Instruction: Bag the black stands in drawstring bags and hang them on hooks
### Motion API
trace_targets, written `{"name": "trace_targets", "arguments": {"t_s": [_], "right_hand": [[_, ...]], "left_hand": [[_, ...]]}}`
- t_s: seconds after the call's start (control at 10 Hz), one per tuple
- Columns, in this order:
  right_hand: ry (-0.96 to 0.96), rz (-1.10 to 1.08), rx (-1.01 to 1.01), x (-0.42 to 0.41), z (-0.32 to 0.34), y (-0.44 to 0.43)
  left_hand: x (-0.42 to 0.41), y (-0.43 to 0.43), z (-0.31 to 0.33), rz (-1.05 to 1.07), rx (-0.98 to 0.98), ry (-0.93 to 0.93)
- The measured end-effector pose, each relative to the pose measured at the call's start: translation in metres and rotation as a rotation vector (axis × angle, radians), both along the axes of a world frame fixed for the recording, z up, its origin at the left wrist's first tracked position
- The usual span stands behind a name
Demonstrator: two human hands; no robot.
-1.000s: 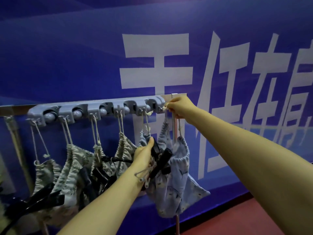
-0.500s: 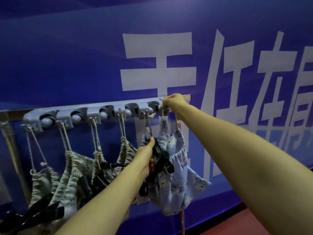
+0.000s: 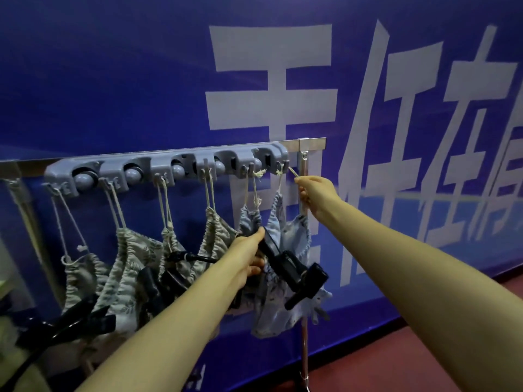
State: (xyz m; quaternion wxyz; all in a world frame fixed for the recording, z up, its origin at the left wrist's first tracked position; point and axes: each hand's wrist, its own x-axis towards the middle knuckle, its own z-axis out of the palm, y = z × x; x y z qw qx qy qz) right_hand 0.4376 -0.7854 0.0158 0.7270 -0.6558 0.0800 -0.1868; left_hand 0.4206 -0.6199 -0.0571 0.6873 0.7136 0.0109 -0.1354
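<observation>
Since the earlier frame the right hand [image 3: 317, 193] has dropped away from the grey hook rail [image 3: 169, 168] and now pinches the drawstring cord [image 3: 293, 173] just below the rightmost hook [image 3: 284, 165]. The left hand [image 3: 249, 258] is closed around the upper end of the black stand [image 3: 294, 273], which juts out of the blue drawstring bag [image 3: 283, 315] hanging from that hook. Four pale bags [image 3: 127, 267] hang further left along the rail.

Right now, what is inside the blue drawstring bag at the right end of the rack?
A black stand sticks out of the blue bag, held by the left hand. Its lower part is covered by the fabric; anything else inside cannot be seen.
</observation>
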Motion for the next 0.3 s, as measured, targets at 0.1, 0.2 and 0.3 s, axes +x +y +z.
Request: {"name": "trace_targets", "arguments": {"t_s": [0.1,0.2,0.3], "right_hand": [[-0.076,0.030,-0.130,-0.024,-0.003,-0.003],[-0.080,0.063,-0.301,-0.047,0.005,-0.007],[-0.079,0.104,-0.377,-0.073,0.020,-0.007]], "left_hand": [[-0.021,0.003,0.004,-0.033,0.073,0.028],[-0.043,0.008,0.007,-0.101,0.123,0.088],[-0.062,0.021,0.014,-0.058,0.134,0.098]]}}
